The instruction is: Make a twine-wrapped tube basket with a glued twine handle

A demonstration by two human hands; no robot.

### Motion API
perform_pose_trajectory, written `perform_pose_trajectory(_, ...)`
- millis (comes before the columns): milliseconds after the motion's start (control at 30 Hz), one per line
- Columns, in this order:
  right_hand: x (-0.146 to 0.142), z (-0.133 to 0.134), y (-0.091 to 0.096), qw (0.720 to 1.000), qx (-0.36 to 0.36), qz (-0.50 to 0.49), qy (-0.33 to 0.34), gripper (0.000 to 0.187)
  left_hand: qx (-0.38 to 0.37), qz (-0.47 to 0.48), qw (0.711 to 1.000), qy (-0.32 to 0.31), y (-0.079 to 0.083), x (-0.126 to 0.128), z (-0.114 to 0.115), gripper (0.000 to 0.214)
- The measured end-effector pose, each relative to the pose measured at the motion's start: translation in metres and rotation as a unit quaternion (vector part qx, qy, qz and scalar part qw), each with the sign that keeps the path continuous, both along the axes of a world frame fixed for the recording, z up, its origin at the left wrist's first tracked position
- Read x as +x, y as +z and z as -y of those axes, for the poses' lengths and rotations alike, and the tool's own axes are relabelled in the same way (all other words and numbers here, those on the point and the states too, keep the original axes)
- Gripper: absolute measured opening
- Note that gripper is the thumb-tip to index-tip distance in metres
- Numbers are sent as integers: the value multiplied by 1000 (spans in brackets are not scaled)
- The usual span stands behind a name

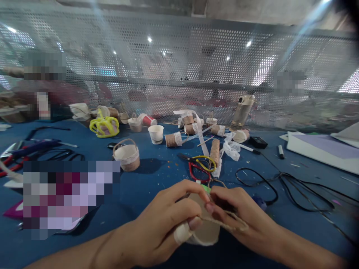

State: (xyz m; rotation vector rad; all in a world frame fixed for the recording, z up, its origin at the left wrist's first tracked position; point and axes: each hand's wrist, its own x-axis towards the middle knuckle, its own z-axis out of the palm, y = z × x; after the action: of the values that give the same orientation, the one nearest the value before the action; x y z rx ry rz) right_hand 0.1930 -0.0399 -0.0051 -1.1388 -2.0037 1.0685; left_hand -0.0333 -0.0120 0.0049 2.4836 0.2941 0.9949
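Both my hands meet low in the middle of the head view around a small paper cup (pixel 206 233). My left hand (pixel 165 220) grips the cup's side, a pale bandage on its thumb. My right hand (pixel 238 215) pinches a strand of jute twine (pixel 227 222) that runs across the cup's rim. Both hands have their fingers closed. The cup's far side is hidden behind my fingers. Just beyond the hands lie scissors (pixel 200 166) with red and yellow handles.
A small twine-wrapped basket cup (pixel 126 155) stands left of centre on the blue table (pixel 157 175). Several wrapped cups, a white cup (pixel 156 133), a yellow basket (pixel 104 126) and a bottle (pixel 241 112) stand farther back. Black cables (pixel 283 183) loop at the right. A perforated metal screen (pixel 179 67) closes the back.
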Motion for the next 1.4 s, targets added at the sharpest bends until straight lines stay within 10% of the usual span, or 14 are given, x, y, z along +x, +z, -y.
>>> perform_pose_trajectory(467,-1,-1,-6,995,17,73,-60,20,109,-13,994,-19,-7,7,-3,24)
perform_pose_trajectory(933,6,0,-5,979,157,123,-39,23,61,-29,997,39,-8,-1,-8,10)
perform_pose_trajectory(1400,4,-1,-7,984,92,141,-53,33,109,-4,994,7,-5,2,-5,12)
